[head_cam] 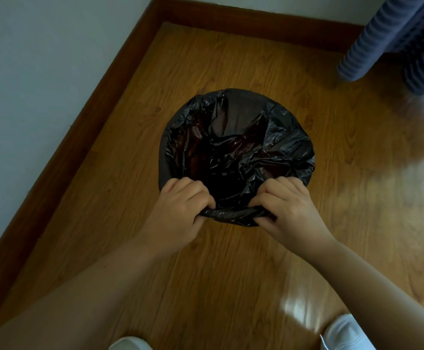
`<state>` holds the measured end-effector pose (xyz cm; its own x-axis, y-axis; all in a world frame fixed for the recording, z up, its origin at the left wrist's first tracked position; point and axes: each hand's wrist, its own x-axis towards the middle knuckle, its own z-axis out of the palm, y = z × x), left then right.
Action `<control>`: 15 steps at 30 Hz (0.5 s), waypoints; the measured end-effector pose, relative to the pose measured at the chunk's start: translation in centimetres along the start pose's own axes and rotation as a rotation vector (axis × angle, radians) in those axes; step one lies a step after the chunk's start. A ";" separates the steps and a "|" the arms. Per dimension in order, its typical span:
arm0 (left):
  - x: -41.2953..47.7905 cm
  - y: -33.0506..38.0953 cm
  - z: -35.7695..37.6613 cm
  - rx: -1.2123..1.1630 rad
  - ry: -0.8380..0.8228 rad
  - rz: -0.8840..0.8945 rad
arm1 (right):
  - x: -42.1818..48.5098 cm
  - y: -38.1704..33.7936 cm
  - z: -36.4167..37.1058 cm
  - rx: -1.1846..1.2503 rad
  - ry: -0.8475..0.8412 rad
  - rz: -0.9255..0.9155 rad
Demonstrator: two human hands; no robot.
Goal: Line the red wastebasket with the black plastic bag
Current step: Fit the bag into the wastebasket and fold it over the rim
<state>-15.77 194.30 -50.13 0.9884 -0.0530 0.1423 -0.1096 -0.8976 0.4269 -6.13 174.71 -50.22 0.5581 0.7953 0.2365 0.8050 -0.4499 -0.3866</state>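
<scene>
The black plastic bag (pixel 238 137) sits inside the round wastebasket on the wooden floor and is folded over its rim all around, so the basket's outside is hidden; only a dim red tint (pixel 193 145) shows through the thin plastic inside. My left hand (pixel 180 210) grips the bunched bag edge at the near rim. My right hand (pixel 289 205) grips the same edge a little to the right. A twisted roll of plastic stretches between the two hands.
A grey wall with a wooden baseboard (pixel 79 117) runs along the left and the back. Striped dark-blue fabric (pixel 402 39) hangs at the top right. White shoes (pixel 344 334) stand at the bottom edge. Bare floor surrounds the basket.
</scene>
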 end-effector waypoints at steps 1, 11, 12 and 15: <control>-0.1 0.0 -0.1 0.022 0.002 0.019 | 0.0 -0.1 0.1 0.003 0.001 0.005; 0.4 2.8 0.9 0.011 0.028 0.060 | 0.3 -1.6 0.8 0.028 0.074 0.065; 0.4 2.8 1.0 0.006 0.019 0.052 | 0.2 -1.6 0.7 0.034 0.071 0.054; 0.3 2.5 1.0 -0.015 0.011 0.016 | -0.3 -1.2 0.0 0.030 0.034 -0.008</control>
<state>-15.67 191.66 -49.89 0.9853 -0.0622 0.1593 -0.1271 -0.8899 0.4382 -7.27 174.99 -49.85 0.5584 0.7845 0.2696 0.8035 -0.4308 -0.4109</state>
